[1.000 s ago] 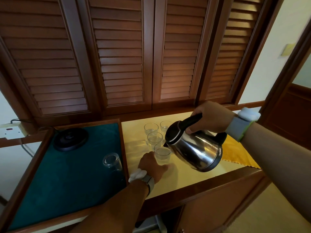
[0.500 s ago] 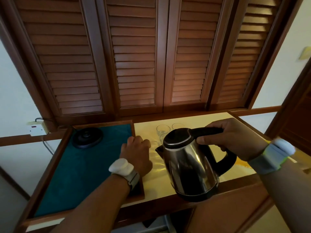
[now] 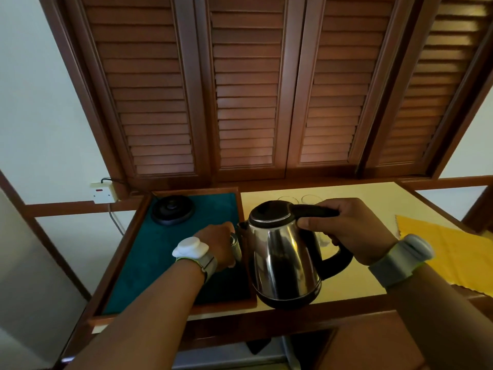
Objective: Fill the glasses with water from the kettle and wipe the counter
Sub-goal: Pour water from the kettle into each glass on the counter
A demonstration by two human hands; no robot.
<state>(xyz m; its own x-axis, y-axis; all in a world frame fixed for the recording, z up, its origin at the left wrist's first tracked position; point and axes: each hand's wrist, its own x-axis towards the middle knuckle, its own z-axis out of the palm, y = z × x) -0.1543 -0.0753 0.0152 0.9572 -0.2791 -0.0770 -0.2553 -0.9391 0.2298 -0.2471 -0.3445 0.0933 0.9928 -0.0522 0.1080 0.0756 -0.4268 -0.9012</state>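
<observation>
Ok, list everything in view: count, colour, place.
kettle: one, steel and black, over the counter's front
glass: one, clear, at the kettle's spout
other glasses: at least two, clear, behind the kettle
kettle base: one, black, on the mat
mat: one, green, left tray
cloth: one, yellow, counter's right
counter: one, cream, right of the mat
socket: one, white, left wall
shutters: four panels, brown, behind
wristbands: two, white-grey, both wrists
left hand: grips the glass
right hand: grips the kettle handle
</observation>
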